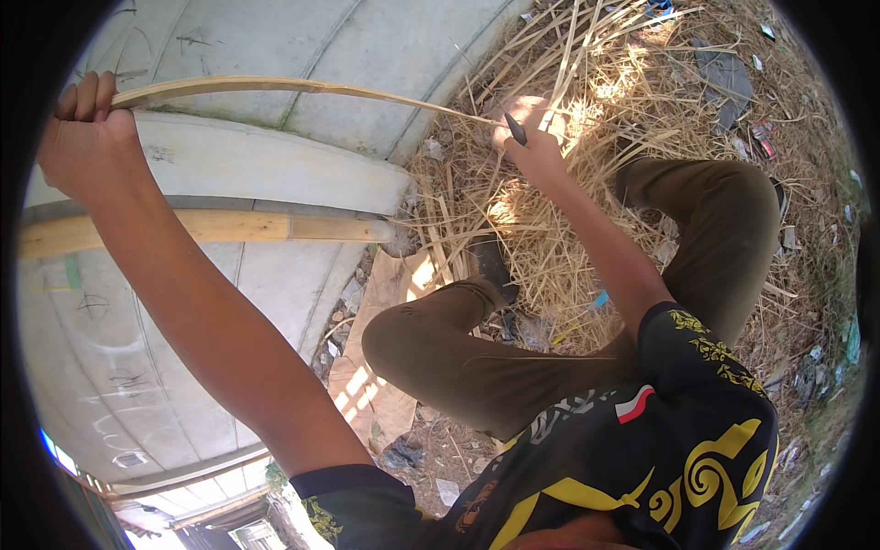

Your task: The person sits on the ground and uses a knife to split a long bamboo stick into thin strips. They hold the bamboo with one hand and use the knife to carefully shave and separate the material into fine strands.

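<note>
My left hand [90,137] is raised at the far left, with its fingers closed round one end of a long, thin bamboo strip [302,85]. The strip bows slightly across the view to my right hand [533,154]. That hand is closed on a dark, pointed tool that looks like a knife [516,129], and the strip's far end meets it there. How the blade sits against the strip is hidden by the fingers. Beneath and around my right hand lies a heap of pale bamboo strips and shavings [550,234].
A pale panelled wall [302,156] stands on the left, with a bamboo pole [339,228] along it. My bent legs [458,353] frame the shavings. A wooden board [390,284] lies near my knee. Scraps of litter [724,82] are scattered on the ground at right.
</note>
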`<state>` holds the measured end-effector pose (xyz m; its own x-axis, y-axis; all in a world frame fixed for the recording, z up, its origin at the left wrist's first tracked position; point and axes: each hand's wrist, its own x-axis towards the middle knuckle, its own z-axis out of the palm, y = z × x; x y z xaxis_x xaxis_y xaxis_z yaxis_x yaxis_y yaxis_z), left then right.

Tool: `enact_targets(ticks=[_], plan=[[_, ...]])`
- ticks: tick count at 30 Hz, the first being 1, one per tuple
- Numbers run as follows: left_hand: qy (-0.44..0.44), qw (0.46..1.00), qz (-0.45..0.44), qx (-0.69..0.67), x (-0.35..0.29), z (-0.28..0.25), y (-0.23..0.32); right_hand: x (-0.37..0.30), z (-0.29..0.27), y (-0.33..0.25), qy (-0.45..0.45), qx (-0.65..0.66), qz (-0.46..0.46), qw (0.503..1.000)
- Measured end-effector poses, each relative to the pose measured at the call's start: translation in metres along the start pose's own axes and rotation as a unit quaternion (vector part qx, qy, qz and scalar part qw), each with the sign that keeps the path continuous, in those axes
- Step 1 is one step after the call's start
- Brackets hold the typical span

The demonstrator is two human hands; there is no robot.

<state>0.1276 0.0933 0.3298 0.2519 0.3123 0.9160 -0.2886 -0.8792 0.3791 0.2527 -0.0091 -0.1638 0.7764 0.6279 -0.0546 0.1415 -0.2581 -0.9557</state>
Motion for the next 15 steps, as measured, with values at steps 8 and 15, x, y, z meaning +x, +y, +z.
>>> enact_targets(ticks=[8,15], plan=[[-0.122,0.985,0.099,0.068,0.008,-0.006,-0.009,-0.015,0.021,0.068,0.009,0.082,0.095,0.992],[-0.02,1.0,-0.009,-0.003,0.009,-0.032,-0.017,0.015,-0.05,-0.046,0.023,0.04,-0.009,0.999]])
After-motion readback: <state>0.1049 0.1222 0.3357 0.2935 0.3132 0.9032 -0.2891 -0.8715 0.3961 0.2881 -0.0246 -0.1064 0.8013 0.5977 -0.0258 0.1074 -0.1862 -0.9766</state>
